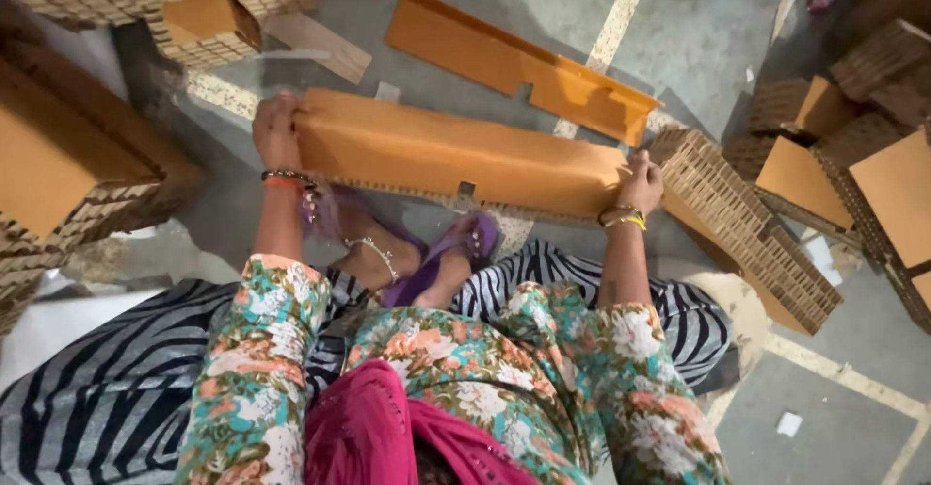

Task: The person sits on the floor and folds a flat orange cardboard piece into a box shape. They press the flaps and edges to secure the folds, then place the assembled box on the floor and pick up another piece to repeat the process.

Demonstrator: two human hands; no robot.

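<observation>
While both hands — left hand (276,128), right hand (642,180) — grip cardboard strip (456,155) ends, honeycomb stacks (747,223) crowd around.

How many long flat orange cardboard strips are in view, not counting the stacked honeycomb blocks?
2. One strip is held at its ends by the left hand and right hand; the other strip lies on the floor just beyond. Others may be hidden among the stacks.
</observation>
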